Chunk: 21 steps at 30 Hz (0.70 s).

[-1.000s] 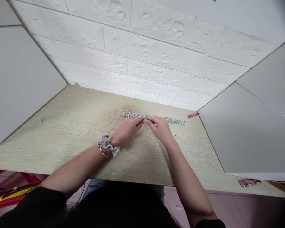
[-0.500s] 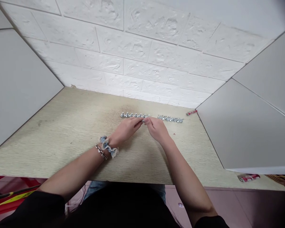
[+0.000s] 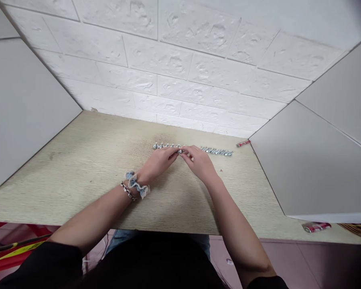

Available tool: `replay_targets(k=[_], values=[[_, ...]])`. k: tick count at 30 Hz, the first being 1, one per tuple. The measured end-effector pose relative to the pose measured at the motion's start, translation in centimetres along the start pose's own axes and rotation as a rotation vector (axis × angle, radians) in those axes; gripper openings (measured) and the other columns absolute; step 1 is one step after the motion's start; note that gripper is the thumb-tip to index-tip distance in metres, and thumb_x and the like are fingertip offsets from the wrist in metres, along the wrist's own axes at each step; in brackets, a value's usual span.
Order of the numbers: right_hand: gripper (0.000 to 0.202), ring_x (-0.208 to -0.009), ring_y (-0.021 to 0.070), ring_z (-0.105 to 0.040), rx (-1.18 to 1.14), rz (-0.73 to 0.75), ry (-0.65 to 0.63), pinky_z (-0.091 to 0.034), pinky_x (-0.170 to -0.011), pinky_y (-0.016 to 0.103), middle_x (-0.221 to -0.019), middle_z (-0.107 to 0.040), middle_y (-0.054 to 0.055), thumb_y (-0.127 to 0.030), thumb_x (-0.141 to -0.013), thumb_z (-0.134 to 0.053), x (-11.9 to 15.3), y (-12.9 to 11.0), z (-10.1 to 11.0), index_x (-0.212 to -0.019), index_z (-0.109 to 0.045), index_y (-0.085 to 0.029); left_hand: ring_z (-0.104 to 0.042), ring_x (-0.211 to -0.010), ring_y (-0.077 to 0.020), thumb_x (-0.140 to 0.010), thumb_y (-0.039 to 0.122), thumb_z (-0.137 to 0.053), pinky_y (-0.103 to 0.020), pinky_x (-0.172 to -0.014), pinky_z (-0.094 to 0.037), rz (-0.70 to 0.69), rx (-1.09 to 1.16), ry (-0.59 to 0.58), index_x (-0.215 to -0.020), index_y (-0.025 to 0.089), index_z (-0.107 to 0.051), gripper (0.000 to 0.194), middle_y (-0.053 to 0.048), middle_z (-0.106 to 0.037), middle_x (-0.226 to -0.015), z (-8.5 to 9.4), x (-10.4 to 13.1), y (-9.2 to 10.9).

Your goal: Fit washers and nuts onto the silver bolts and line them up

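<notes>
Between my two hands, just above the table, is a small silver bolt [image 3: 179,151]. My left hand [image 3: 161,160] pinches it from the left; its fingertips are partly hidden behind the knuckles. From the other side my right hand [image 3: 198,162] grips the bolt's end with thumb and fingers. Right behind the left hand, a row of similar bolts [image 3: 161,145] stands upright on their heads, partly covered by my fingers. Beyond the right hand lies a second row of silver bolts [image 3: 218,151], tilted on their sides.
A white brick-pattern wall [image 3: 174,84] closes off the back of the wooden table [image 3: 87,160]. Grey panels flank it at left [image 3: 27,108] and right [image 3: 313,160]. One red battery [image 3: 243,143] lies by the right panel's corner, another red battery [image 3: 317,227] near the front edge.
My right fingers have shifted around the bolt, and the thumb has dropped lower. More of the bolt shows between the fingertips. The left hand has hardly moved.
</notes>
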State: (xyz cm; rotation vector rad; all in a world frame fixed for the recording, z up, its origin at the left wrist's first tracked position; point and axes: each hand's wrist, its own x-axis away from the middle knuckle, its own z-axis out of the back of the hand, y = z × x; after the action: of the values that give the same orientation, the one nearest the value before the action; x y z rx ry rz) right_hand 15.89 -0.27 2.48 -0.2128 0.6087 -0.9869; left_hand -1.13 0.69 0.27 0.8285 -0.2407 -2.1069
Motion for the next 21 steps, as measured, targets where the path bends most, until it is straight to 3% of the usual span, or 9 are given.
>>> replay_targets(k=[10, 15, 19, 21], values=[[0.039, -0.061, 0.0139, -0.050, 0.025, -0.075, -0.041, -0.033, -0.057, 0.026, -0.064, -0.056, 0.001, -0.045, -0.091, -0.032, -0.05, -0.20, 0.13, -0.068, -0.052, -0.020, -0.059, -0.071, -0.0129, -0.090, 0.028, -0.041, -0.023, -0.065, -0.044, -0.040, -0.037, 0.000, -0.104, 0.018, -0.060, 0.025, -0.004, -0.065, -0.081, 0.23, 0.19, 0.66], [0.049, -0.057, 0.0134, -0.049, 0.015, -0.030, -0.061, -0.030, -0.054, 0.026, -0.058, -0.055, 0.002, -0.046, -0.092, -0.023, 0.07, -0.19, 0.26, -0.063, -0.052, -0.019, -0.060, -0.074, -0.0135, -0.090, 0.028, -0.043, -0.024, -0.066, -0.045, -0.032, -0.029, 0.029, -0.106, 0.018, -0.059, 0.025, -0.004, -0.066, -0.085, 0.11, 0.19, 0.49], [0.041, -0.055, 0.0134, -0.048, 0.038, -0.039, -0.064, -0.030, -0.053, 0.026, -0.057, -0.053, 0.001, -0.041, -0.091, -0.030, 0.25, -0.32, 0.56, -0.062, -0.050, -0.020, -0.061, -0.075, -0.0140, -0.089, 0.027, -0.045, -0.024, -0.067, -0.045, -0.012, -0.026, 0.034, -0.104, 0.018, -0.060, 0.023, -0.005, -0.067, -0.086, 0.20, 0.10, 0.42], [0.027, -0.055, 0.0132, -0.048, 0.030, -0.070, -0.037, -0.031, -0.053, 0.025, -0.059, -0.053, -0.001, -0.039, -0.087, -0.039, 0.36, -0.40, 0.62, -0.072, -0.052, -0.020, -0.060, -0.072, -0.0134, -0.089, 0.026, -0.045, -0.023, -0.066, -0.044, -0.003, -0.015, 0.021, -0.101, 0.018, -0.061, 0.022, -0.004, -0.066, -0.084, 0.36, 0.04, 0.49]])
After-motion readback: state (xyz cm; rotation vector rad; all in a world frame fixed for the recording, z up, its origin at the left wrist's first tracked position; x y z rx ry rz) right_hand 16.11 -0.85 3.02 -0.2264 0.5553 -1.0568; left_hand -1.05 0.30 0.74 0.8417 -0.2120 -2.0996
